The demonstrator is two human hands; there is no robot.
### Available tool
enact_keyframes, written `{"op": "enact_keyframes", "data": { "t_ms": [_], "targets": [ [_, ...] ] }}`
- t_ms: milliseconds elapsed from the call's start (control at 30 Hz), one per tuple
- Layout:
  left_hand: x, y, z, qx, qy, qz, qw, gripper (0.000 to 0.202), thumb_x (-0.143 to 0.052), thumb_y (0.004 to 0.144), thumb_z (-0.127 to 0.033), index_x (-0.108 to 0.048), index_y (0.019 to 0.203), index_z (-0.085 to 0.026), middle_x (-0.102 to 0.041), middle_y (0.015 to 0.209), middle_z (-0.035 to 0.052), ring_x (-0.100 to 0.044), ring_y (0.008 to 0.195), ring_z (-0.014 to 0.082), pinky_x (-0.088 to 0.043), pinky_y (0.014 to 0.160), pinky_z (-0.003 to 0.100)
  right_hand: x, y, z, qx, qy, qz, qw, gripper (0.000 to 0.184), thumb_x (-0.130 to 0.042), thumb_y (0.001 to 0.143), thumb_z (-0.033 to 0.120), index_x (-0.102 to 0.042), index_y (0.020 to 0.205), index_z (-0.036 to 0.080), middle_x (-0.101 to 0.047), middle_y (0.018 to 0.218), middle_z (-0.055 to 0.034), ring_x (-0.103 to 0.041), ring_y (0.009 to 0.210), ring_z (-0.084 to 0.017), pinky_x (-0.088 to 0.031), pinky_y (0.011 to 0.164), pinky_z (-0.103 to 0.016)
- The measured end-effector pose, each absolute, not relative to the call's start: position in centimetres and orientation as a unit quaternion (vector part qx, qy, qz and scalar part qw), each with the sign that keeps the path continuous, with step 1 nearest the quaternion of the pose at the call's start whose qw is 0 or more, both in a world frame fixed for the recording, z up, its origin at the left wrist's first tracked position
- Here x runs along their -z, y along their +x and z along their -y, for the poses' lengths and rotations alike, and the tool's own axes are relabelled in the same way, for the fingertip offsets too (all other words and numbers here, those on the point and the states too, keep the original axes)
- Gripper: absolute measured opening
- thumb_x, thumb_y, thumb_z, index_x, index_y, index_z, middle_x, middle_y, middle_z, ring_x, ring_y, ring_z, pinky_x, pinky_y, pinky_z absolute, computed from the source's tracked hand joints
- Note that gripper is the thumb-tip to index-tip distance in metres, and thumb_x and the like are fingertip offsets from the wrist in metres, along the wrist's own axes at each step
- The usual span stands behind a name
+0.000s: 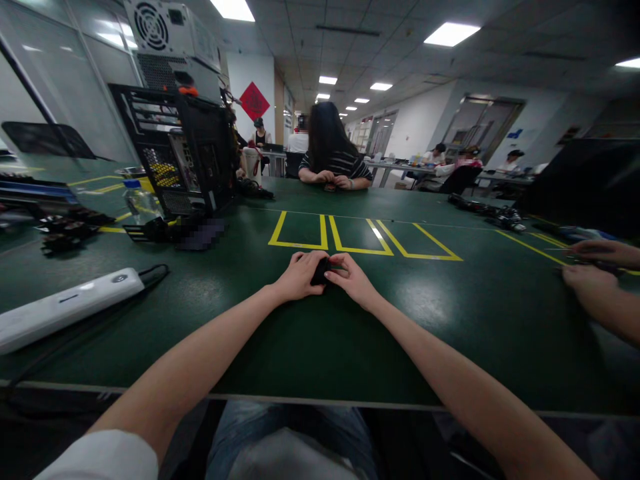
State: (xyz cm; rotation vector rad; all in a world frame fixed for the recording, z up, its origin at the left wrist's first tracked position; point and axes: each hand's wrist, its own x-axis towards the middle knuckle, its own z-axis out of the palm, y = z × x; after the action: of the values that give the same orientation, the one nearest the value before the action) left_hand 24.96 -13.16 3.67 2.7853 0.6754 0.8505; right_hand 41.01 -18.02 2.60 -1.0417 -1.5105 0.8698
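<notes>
A small black object is held between my two hands over the green table, just in front of the yellow tape outlines. My left hand wraps round its left side, thumb low and fingers over the top. From the right, my right hand pinches at its edge with thumb and fingertips. Most of the object is hidden by my fingers, and its kind cannot be made out.
Yellow tape outlines mark the green table. To the left are a white power strip, a plastic bottle and a black computer case. A person sits opposite. Another person's hands work at the right.
</notes>
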Motion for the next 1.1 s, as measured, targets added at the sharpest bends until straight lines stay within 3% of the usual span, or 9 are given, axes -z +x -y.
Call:
{"op": "enact_keyframes", "data": {
  "t_ms": [133,300,533,800,1100],
  "targets": [
    [-3.83,24.74,13.29,-0.285,0.931,-0.216,0.076,0.058,-0.056,0.063,-0.028,-0.028,0.114,-0.023,-0.046,0.108,0.0054,-0.043,0.101,0.0224,-0.022,0.091,0.040,-2.69,41.21,18.16,-0.398,-0.444,0.630,0.498,0.033,-0.058,0.067,0.026,-0.047,0.098,0.022,-0.050,0.104,-0.0026,-0.052,0.096,-0.017,-0.040,0.087,-0.036],
    [-3.85,24.69,13.27,-0.288,0.930,-0.216,0.074,0.058,-0.057,0.063,-0.029,-0.029,0.114,-0.022,-0.045,0.109,0.0058,-0.042,0.102,0.0226,-0.022,0.091,0.040,-2.92,41.15,18.57,-0.417,-0.403,0.635,0.510,0.034,-0.062,0.063,0.023,-0.046,0.093,0.023,-0.049,0.103,-0.0006,-0.052,0.095,-0.016,-0.042,0.084,-0.034],
    [-4.01,24.75,13.39,-0.284,0.930,-0.218,0.078,0.058,-0.056,0.064,-0.029,-0.028,0.114,-0.022,-0.045,0.110,0.0059,-0.042,0.103,0.0227,-0.023,0.091,0.040,-2.76,40.92,18.38,-0.404,-0.425,0.619,0.523,0.021,-0.056,0.069,0.028,-0.047,0.087,0.022,-0.051,0.092,0.0005,-0.056,0.081,-0.013,-0.045,0.078,-0.033],
    [-4.04,24.66,13.43,-0.284,0.931,-0.216,0.083,0.058,-0.057,0.064,-0.029,-0.028,0.114,-0.023,-0.045,0.109,0.0052,-0.042,0.102,0.0222,-0.022,0.091,0.040,-3.19,40.97,18.46,-0.398,-0.443,0.625,0.505,0.032,-0.058,0.068,0.027,-0.047,0.098,0.022,-0.050,0.104,-0.0028,-0.052,0.095,-0.017,-0.040,0.086,-0.036],
    [-3.72,24.85,13.20,-0.294,0.928,-0.219,0.070,0.060,-0.058,0.062,-0.028,-0.029,0.114,-0.022,-0.045,0.110,0.0059,-0.043,0.102,0.0222,-0.024,0.090,0.040,-2.80,41.05,18.31,-0.416,-0.411,0.616,0.528,0.025,-0.060,0.065,0.025,-0.048,0.087,0.022,-0.051,0.095,0.0005,-0.055,0.085,-0.013,-0.043,0.081,-0.032]
  ]
}}
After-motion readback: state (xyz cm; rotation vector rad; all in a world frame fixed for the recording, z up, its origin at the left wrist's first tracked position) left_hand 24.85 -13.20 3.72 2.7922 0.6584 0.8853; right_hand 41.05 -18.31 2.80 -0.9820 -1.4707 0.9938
